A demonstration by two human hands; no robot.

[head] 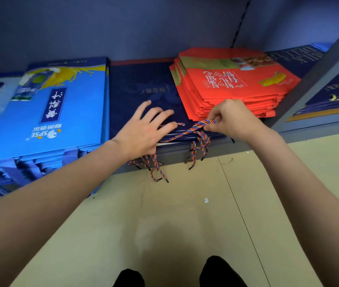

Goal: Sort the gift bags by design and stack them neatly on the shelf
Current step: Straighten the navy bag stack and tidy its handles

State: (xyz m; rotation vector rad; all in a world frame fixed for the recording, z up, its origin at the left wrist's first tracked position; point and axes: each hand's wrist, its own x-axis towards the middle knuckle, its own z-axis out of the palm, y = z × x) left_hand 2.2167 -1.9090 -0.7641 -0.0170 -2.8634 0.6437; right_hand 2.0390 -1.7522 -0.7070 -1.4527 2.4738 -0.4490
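The step in hand seemed to be the tidying of the stack of flat navy-blue paper gift bags [143, 83] on the grey metal shelf [301, 131]; the right hand [231, 119] pinched a bundle of twisted red-and-blue rope handles [187, 132] at the stack's front edge; the left hand [145, 129] lay released, fingers spread, on the top bag. The next move probably called for tucking the loose cords in. I counted three stacks in full view: one of bright blue printed bags [48, 121], the navy one, and one of red printed bags [233, 83] which partly rested on the navy; more bags showed at both edges.
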